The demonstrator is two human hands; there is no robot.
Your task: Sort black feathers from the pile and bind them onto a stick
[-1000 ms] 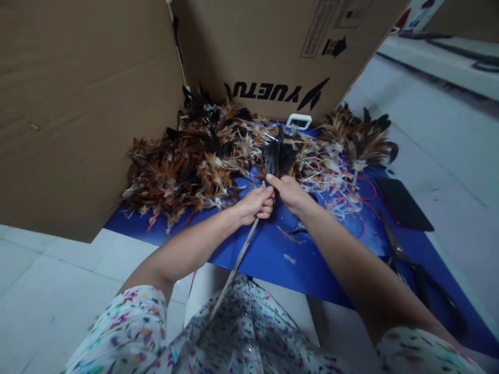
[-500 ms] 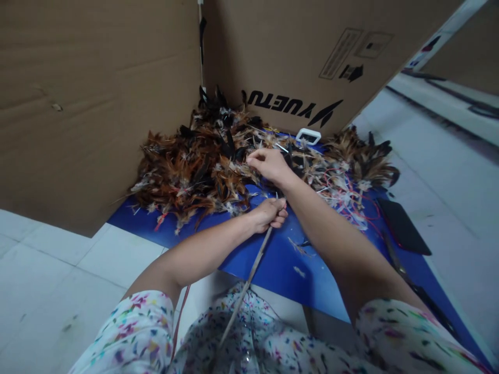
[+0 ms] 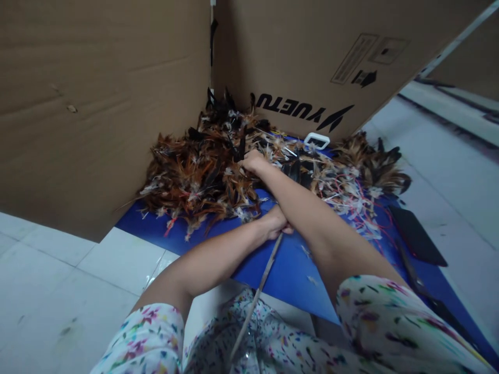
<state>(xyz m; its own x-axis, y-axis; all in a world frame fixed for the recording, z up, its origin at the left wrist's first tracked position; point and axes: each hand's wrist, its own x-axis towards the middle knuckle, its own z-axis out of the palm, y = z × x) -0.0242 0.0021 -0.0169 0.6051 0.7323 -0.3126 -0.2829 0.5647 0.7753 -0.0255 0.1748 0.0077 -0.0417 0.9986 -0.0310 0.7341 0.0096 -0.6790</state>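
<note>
My left hand [image 3: 276, 222] is closed round a thin wooden stick [image 3: 260, 288]. The stick slants from that fist down over my lap, and its upper end is hidden behind my right forearm. Crossing above the left wrist, my right hand [image 3: 253, 162] is at the pile of brown and black feathers [image 3: 202, 171], touching its right part. Its fingers look pinched together, but what is between them cannot be made out.
Cardboard panels [image 3: 117, 104] stand behind and left of the blue board [image 3: 237, 259]. Pale feathers with red and white strings [image 3: 354, 197] lie right, near a white-framed object [image 3: 316, 141], a feather bundle [image 3: 374, 161], a black flat device [image 3: 417, 236] and dark scissors [image 3: 415, 280].
My right hand has moved left and forward into the feather pile. My left hand still grips the stick, now partly behind the right forearm. The view has shifted slightly.
</note>
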